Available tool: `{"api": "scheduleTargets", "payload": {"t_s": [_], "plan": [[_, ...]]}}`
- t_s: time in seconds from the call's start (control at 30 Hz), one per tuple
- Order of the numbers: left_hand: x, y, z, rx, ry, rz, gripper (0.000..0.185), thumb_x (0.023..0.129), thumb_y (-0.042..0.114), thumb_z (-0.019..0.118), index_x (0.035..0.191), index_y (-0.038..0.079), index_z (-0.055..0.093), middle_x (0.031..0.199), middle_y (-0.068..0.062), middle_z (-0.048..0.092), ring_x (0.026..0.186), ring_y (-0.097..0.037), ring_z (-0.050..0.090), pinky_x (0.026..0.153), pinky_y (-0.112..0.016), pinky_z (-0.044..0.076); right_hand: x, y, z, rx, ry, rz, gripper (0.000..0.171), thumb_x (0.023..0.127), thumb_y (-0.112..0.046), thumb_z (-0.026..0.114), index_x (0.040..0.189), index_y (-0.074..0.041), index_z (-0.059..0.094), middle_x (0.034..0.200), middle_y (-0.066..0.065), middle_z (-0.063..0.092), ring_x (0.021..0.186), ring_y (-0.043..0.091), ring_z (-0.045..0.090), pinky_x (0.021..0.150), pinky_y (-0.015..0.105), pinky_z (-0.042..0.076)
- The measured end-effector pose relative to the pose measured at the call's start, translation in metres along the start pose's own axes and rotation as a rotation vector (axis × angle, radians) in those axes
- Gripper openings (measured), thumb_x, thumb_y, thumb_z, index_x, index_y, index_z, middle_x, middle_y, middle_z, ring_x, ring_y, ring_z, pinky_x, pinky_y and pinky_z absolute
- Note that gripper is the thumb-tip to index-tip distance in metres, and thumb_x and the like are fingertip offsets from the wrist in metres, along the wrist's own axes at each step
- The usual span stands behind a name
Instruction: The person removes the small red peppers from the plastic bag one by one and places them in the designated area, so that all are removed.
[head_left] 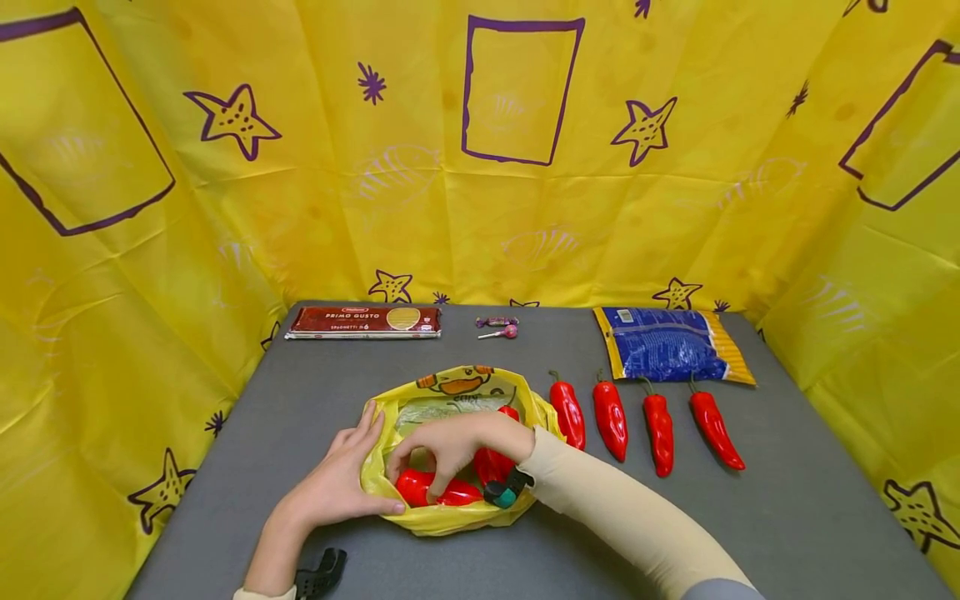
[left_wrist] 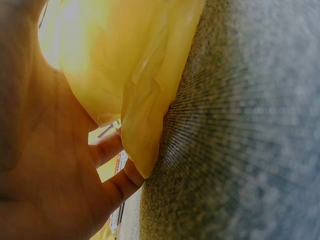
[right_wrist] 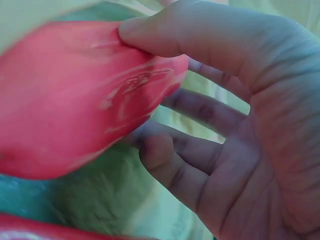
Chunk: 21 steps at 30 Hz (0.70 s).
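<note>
A yellow plastic bag (head_left: 450,523) stands with its mouth open near the front of the table. My right hand (head_left: 446,446) reaches down inside it and grips a red chili pepper (head_left: 459,495) between thumb and fingers; the right wrist view shows the thumb on top of this pepper (right_wrist: 75,95). Another red pepper (head_left: 491,465) lies in the bag, partly behind my right wrist. My left hand (head_left: 337,479) rests against the bag's left side, fingers extended outside and thumb along the near rim. In the left wrist view the palm faces the yellow plastic (left_wrist: 145,110).
Several red peppers (head_left: 611,421) lie in a row right of the bag. Behind them is a blue and yellow packet (head_left: 667,346). A spaghetti pack (head_left: 363,322) lies at the back left, with a wrapped candy (head_left: 497,322) and a lollipop (head_left: 510,332) at the back middle. Yellow curtains enclose the table.
</note>
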<state>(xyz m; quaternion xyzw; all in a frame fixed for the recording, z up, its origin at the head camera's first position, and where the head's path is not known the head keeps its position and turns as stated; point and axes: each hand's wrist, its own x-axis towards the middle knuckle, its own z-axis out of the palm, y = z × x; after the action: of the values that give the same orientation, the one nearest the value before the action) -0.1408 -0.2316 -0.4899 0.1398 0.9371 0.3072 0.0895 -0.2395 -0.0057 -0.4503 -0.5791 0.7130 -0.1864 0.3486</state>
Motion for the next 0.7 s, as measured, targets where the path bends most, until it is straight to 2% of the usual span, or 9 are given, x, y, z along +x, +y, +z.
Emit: {"api": "scheduleTargets", "payload": {"t_s": [0.3, 0.5, 0.7], "plan": [[0.001, 0.0, 0.0, 0.005, -0.008, -0.009, 0.14, 0.068, 0.072, 0.089, 0.169, 0.006, 0.019, 0.18, -0.01, 0.0, 0.147, -0.039, 0.03, 0.106, -0.064, 0.046, -0.019, 0.003, -0.014, 0.039, 0.072, 0.051, 0.051, 0.09, -0.014, 0.086, 0.139, -0.016, 0.069, 0.121, -0.009, 0.065, 0.074, 0.003, 0.063, 0.072, 0.018, 0.054], [0.0, 0.001, 0.0, 0.01, -0.001, 0.001, 0.14, 0.068, 0.072, 0.09, 0.169, 0.004, 0.02, 0.18, -0.012, 0.001, 0.146, -0.04, 0.031, 0.106, -0.064, 0.045, -0.032, 0.004, -0.019, 0.067, 0.114, 0.071, 0.052, 0.091, -0.015, 0.084, 0.14, -0.017, 0.069, 0.116, -0.008, 0.067, 0.071, 0.004, 0.063, 0.069, 0.021, 0.056], [0.0, 0.002, -0.001, 0.013, 0.001, -0.001, 0.141, 0.067, 0.073, 0.089, 0.169, 0.004, 0.021, 0.179, -0.012, 0.001, 0.147, -0.041, 0.031, 0.107, -0.064, 0.044, -0.046, 0.006, -0.025, 0.106, 0.203, 0.059, 0.049, 0.091, -0.014, 0.082, 0.139, -0.014, 0.068, 0.111, -0.003, 0.07, 0.074, 0.006, 0.067, 0.07, 0.025, 0.059]]}}
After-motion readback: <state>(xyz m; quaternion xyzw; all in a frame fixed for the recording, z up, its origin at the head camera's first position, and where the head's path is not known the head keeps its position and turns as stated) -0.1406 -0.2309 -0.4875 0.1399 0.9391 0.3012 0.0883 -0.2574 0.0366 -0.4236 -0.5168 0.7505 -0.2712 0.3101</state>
